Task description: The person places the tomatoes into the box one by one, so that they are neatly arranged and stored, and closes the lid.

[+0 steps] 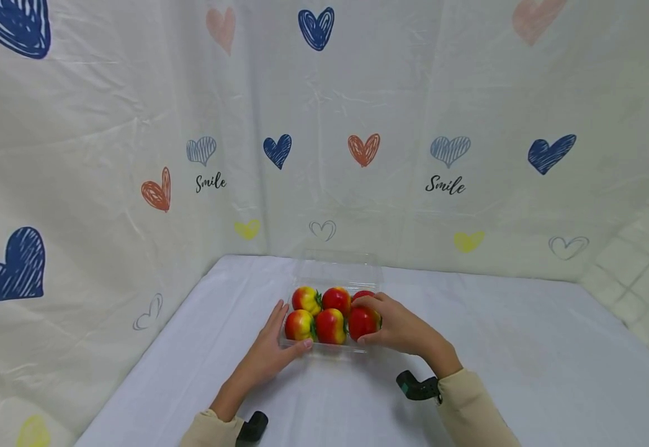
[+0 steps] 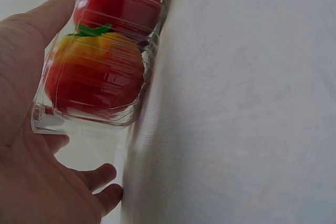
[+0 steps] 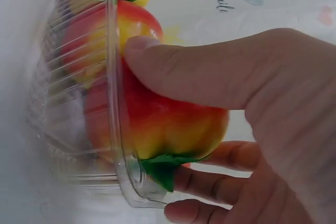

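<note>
A clear plastic clamshell box (image 1: 324, 351) holds several red-and-yellow fruits with green leaves, in two rows. My right hand (image 1: 401, 326) grips the front right fruit (image 1: 361, 325), thumb at the near side and fingers over the far side. In the right wrist view, that fruit (image 3: 173, 124) sits partly above the box rim, its green leaves (image 3: 165, 169) toward my fingers. My left hand (image 1: 268, 355) lies at the front left corner of the box, thumb along the front edge and fingers extended by the left side. Nearest it is the front left fruit (image 1: 299, 325).
The box's transparent lid (image 1: 335, 270) stands raised at the back. Under the box is a white tablecloth (image 1: 497, 347). A white curtain (image 1: 391, 93) printed with hearts hangs behind and at the left. Black devices (image 1: 416, 386) are worn on both wrists.
</note>
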Motion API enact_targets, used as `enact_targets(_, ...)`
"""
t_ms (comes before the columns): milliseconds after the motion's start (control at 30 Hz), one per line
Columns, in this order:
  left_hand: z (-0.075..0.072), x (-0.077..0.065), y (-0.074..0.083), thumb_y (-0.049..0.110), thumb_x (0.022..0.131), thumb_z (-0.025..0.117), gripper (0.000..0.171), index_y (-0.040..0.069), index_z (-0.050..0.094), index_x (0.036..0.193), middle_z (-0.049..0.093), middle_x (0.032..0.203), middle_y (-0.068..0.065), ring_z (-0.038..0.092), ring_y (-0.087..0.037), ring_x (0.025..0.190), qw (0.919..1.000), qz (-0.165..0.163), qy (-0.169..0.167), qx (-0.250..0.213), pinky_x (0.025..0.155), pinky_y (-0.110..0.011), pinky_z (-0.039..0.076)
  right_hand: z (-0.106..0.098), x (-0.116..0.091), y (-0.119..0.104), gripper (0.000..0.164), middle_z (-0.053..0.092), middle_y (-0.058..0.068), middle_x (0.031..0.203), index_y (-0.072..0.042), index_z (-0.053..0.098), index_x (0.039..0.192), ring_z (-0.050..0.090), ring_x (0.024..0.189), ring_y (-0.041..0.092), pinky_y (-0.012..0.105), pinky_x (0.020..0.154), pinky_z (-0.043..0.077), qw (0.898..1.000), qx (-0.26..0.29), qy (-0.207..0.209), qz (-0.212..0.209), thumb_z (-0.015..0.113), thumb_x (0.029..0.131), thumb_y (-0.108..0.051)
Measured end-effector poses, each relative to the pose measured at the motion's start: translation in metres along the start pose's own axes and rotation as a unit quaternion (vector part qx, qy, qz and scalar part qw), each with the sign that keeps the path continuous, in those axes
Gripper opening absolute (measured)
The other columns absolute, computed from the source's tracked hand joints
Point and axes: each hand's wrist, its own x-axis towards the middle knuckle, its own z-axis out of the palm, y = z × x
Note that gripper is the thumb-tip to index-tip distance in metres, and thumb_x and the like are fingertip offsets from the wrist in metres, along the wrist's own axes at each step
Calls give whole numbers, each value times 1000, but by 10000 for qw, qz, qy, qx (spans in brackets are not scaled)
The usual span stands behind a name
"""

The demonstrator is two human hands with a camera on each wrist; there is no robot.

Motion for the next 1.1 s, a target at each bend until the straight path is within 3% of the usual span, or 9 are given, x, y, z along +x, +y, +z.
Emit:
enact_targets(300,1,1,-1,58,92,77,109,6,23,171,11,179,-14,18,-42,161,10000,6,-2,3,120,-73,24,-1,-2,-3,55,58,18,142,-12,67,140,59,123,38,50,86,65,9995,-30,-303,65,88,90,-17)
enact_targets(433,1,1,-1,58,92,78,109,6,23,171,12,179,-14,19,-43,161,10000,-12,0,-5,120,-73,25,-1,-3,-2,47,61,16,137,-11,68,138,59,122,36,49,87,65,9995,-111,-282,-52,82,93,-17)
enact_targets(667,0,0,0,59,92,77,109,6,23,171,12,179,-15,19,-43,161,10000,38,2,14,120,-72,26,0,-1,0,32,66,4,114,-8,69,121,60,104,24,38,84,64,9992,-164,-201,-295,82,92,-12)
enact_targets(1100,-1,1,-1,58,92,78,110,5,22,171,12,179,-14,19,-42,161,10000,75,17,5,121,-71,24,0,-2,-1,29,67,3,114,-6,70,121,60,102,22,36,84,62,9994,-236,-89,-237,81,96,-15)
